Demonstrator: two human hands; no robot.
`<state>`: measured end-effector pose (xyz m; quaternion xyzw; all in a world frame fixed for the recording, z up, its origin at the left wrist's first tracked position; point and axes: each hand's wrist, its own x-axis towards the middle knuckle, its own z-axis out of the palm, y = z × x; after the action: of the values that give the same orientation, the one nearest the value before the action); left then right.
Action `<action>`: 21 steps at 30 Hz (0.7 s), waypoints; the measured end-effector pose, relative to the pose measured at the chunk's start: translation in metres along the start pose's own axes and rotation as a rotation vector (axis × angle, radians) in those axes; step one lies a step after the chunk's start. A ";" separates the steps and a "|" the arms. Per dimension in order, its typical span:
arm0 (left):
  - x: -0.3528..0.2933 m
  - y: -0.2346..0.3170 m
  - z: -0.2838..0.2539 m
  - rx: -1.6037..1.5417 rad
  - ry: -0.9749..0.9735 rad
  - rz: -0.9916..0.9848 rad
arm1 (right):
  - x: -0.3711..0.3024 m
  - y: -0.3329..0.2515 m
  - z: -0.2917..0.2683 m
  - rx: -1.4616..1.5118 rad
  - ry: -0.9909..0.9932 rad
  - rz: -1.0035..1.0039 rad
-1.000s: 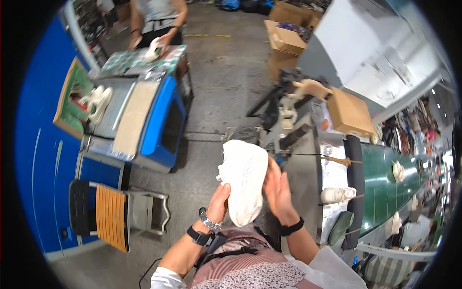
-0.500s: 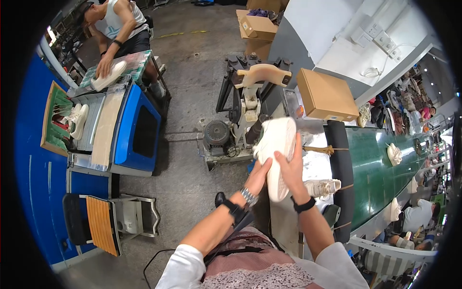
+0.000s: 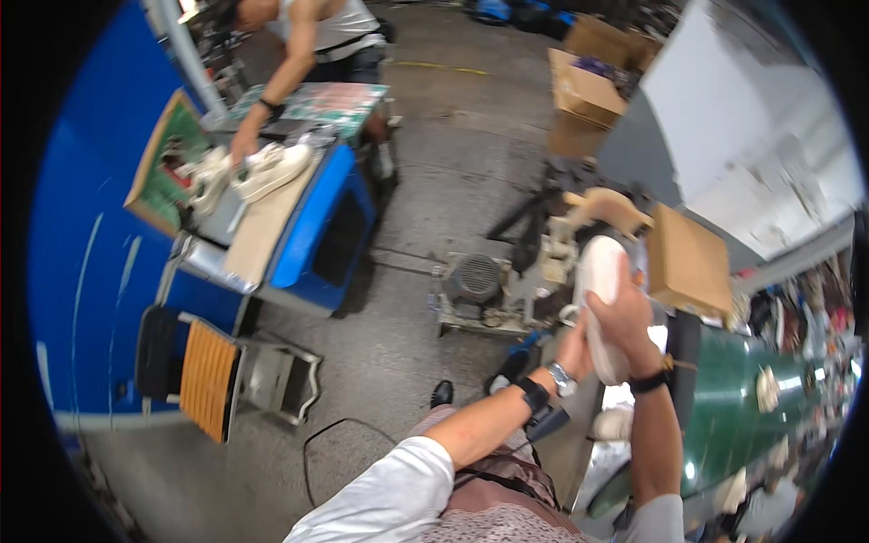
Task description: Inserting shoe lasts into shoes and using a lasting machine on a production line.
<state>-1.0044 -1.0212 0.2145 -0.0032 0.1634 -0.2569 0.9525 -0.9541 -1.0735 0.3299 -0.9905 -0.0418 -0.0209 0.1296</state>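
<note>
A cream sneaker (image 3: 601,276) is held up between my two hands, its sole turned mostly to the right. My left hand (image 3: 577,348) grips it at the lower left side, its fingers partly hidden and blurred. Around the right side and sole, my right hand (image 3: 626,319) is closed with the thumb across the shoe. Below the sneaker, another pale shoe (image 3: 614,423) rests on the metal bench, partly hidden by my right arm. Just behind the held sneaker stands a machine with a curved beige pad (image 3: 608,210).
A motor (image 3: 477,278) sits on the machine's base. To the right are a cardboard box (image 3: 690,262) and a green conveyor (image 3: 724,398) carrying shoes. At left, a co-worker's hand (image 3: 244,145) touches cream shoes on a blue machine (image 3: 312,258); a slatted chair (image 3: 210,380) stands nearer.
My view has swung left, so the scene sits further right. The sneaker stays in both hands and is turned more edge-on. The co-worker's hand has moved down to the shoes on the blue machine.
</note>
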 end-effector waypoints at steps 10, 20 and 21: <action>-0.026 -0.010 -0.065 0.480 0.138 -0.281 | -0.048 0.016 0.013 0.120 0.218 -0.127; 0.015 -0.017 -0.018 0.075 -0.061 0.018 | -0.057 0.033 0.029 0.208 0.237 -0.027; 0.009 -0.016 -0.014 0.081 -0.070 0.007 | -0.059 0.033 0.032 0.194 0.267 -0.036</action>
<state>-1.0092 -1.0382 0.1997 0.0269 0.1193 -0.2597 0.9579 -1.0084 -1.1018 0.2871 -0.9608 -0.0440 -0.1504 0.2286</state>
